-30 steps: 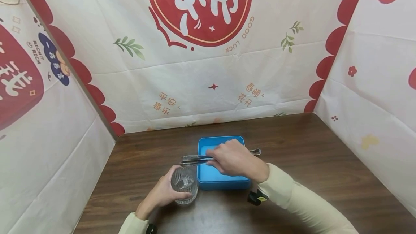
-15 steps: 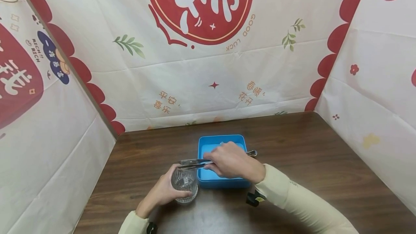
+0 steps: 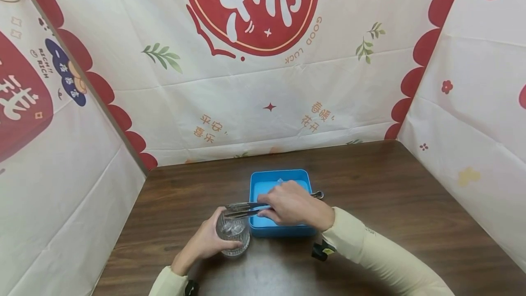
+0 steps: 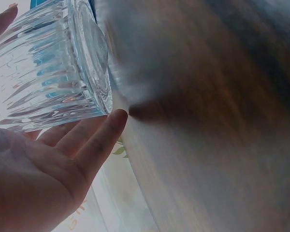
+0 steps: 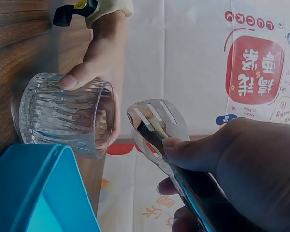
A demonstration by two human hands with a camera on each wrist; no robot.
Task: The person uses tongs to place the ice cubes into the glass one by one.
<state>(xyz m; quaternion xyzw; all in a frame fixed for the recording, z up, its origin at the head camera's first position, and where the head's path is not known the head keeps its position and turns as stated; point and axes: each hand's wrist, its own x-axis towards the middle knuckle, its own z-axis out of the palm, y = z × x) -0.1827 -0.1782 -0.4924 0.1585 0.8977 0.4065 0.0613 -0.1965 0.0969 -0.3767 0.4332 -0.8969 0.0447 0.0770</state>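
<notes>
My left hand (image 3: pixel 208 240) holds a clear ribbed drinking glass (image 3: pixel 239 244), thumb on the near side and fingers round the far side. The glass stands upright on the table, with clear, bright lumps inside near the bottom. My right hand (image 3: pixel 291 203) grips metal tongs (image 3: pixel 242 213) above a blue box. Their slotted tips (image 5: pixel 171 116) reach over the glass's rim and stand a little apart; nothing shows between them in the right wrist view. In the left wrist view, the fingers (image 4: pixel 94 140) extend along the glass (image 4: pixel 53 67) toward its base.
The blue rectangular box (image 3: pixel 283 231) sits just right of the glass, with a small clear piece (image 3: pixel 280 180) near its back wall. The brown wooden table (image 3: pixel 370 186) is bounded by printed white cloth (image 3: pixel 230 86) at the back and both sides.
The tongs have moved slightly down and left over the glass, and their tips have spread apart. A brighter clear lump now shows inside the glass. My left hand stays put.
</notes>
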